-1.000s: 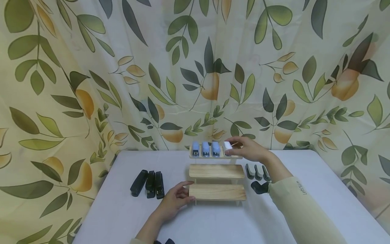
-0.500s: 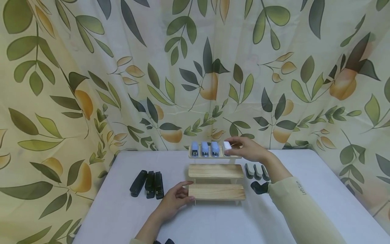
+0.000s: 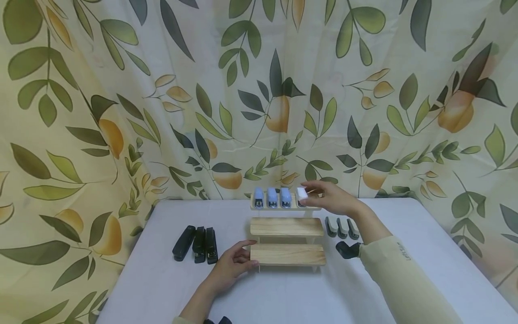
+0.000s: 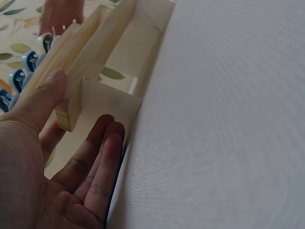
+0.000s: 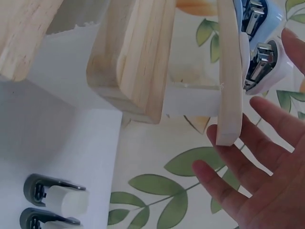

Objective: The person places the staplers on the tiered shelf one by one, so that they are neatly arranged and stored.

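In the head view my left hand [image 3: 228, 269] holds the left end of the lowest wooden shelf [image 3: 288, 255]; in the left wrist view the thumb lies on top of the board, other fingers beneath. My right hand [image 3: 333, 198] is at the top shelf's right end, thumb and index finger around a white stapler [image 3: 301, 194]. The right wrist view shows those fingers spread, with lower fingertips by the edge of the top shelf [image 5: 230, 71]; firm contact with the white stapler [image 5: 271, 67] cannot be told. Three blue staplers [image 3: 272, 197] stand in a row left of it.
The middle shelf [image 3: 287, 227] is bare wood. Three black staplers [image 3: 199, 244] lie on the white table [image 3: 162, 297] to the left. Right of the rack stand three small grey-white staplers [image 3: 342, 228], close to the right wrist's black strap. A leaf-patterned curtain [image 3: 259, 112] hangs behind.
My right forearm and its black wrist strap have shifted slightly to the right since half a second ago. Both hands otherwise stay where they were.
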The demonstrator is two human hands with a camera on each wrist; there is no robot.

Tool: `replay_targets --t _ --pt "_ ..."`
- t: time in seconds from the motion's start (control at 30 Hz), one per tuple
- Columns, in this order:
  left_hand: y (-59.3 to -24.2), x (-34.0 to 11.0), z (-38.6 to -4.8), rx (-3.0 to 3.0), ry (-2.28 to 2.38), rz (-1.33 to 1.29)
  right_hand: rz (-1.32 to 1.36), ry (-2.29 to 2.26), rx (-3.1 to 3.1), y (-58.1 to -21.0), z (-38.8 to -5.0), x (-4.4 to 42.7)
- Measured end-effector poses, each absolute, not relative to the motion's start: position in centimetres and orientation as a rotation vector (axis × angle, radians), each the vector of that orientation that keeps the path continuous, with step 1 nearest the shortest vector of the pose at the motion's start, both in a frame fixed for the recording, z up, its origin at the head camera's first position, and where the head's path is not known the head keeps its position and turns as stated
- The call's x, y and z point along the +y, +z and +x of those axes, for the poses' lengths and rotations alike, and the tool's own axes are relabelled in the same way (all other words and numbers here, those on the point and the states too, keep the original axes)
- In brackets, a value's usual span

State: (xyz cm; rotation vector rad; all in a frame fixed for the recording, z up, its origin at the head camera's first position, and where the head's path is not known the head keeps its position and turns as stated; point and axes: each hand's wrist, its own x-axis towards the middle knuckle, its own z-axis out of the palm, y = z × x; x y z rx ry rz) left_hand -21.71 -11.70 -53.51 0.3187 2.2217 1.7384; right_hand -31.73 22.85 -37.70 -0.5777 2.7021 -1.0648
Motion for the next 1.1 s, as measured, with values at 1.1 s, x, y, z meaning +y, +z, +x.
replay_targets --t 1.1 --pt "-53.8 -11.8 -21.8 2.21 1.753 0.311 -0.473 -0.973 2.759 -37.9 -30.1 27.6"
